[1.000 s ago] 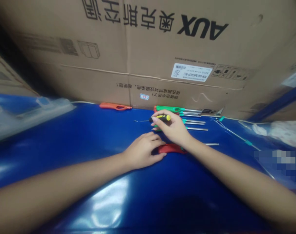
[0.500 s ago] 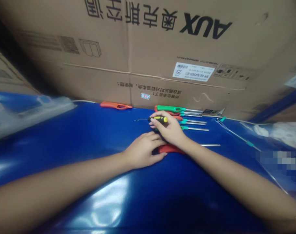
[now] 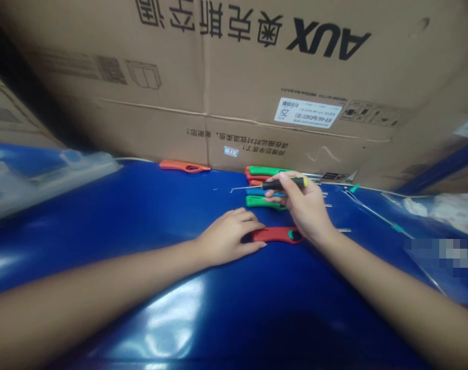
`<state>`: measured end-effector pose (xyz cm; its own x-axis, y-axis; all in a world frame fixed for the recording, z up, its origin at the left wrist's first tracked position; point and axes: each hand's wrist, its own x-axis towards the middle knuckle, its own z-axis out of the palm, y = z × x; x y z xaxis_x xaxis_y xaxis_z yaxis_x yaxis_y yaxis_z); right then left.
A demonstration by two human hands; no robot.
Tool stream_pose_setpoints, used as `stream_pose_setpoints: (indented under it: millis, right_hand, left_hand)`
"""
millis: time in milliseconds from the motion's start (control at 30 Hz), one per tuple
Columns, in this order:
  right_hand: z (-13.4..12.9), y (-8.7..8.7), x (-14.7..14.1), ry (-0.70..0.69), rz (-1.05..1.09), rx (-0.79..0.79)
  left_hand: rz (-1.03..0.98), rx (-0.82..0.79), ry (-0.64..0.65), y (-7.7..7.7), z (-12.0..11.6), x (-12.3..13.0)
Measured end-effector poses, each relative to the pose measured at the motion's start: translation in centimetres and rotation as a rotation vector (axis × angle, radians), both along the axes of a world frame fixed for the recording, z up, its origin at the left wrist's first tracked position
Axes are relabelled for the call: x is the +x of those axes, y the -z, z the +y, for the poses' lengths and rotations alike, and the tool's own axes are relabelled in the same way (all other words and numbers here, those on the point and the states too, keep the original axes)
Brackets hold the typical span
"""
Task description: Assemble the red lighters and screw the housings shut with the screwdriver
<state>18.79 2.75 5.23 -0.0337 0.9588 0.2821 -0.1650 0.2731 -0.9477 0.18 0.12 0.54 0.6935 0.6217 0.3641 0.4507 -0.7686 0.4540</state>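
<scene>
A red stick lighter [image 3: 274, 235] lies flat on the blue table, its metal tube pointing right. Its rear end is between the thumb and fingers of my left hand [image 3: 230, 239], which rests on the tabletop. My right hand [image 3: 307, 205] is closed round the black and yellow handle of a screwdriver [image 3: 280, 184]. The thin shaft points left over the table, and a tiny light bit shows at its tip. Behind the right hand lie several more lighters, among them a green one [image 3: 255, 201] and a blue one [image 3: 253, 191], partly covered by the fingers.
A large cardboard box [image 3: 241, 67] stands along the back of the table [image 3: 172, 205]. One orange-red lighter [image 3: 183, 166] lies apart at its foot. Clear plastic packaging [image 3: 75, 177] is at the left. Thin rods with green bands [image 3: 373, 208] and plastic bags [image 3: 446, 210] lie at the right.
My right hand has moved right with the screwdriver, uncovering more of the red lighter and the lighters behind it. My left hand stays in nearly the same place on the red lighter.
</scene>
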Motion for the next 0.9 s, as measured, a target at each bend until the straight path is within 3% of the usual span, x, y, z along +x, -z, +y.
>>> stream_pose_setpoints:
  millis: [167,333,600,800,900]
  right_hand:
    - [-1.6,-0.7,4.2,0.154,0.033,-0.061]
    - [-2.1,-0.1,7.3,0.264,0.086,-0.100]
    - [-2.4,0.8,7.7,0.221,0.247,-0.306]
    - [-2.9,0.9,7.5,0.160,0.304,-0.446]
    - [-3.1,1.3,7.2,0.121,0.319,-0.489]
  left_hand:
    - [-0.004,-0.010,0.048,0.0,0.1,0.0]
    - [-0.010,-0.016,0.058,0.0,0.2,-0.1]
    - [-0.042,-0.004,0.086,0.0,0.3,0.0]
    - [-0.207,0.108,-0.047,0.3,0.0,0.1]
    - [-0.260,0.166,-0.041,0.0,0.0,0.1]
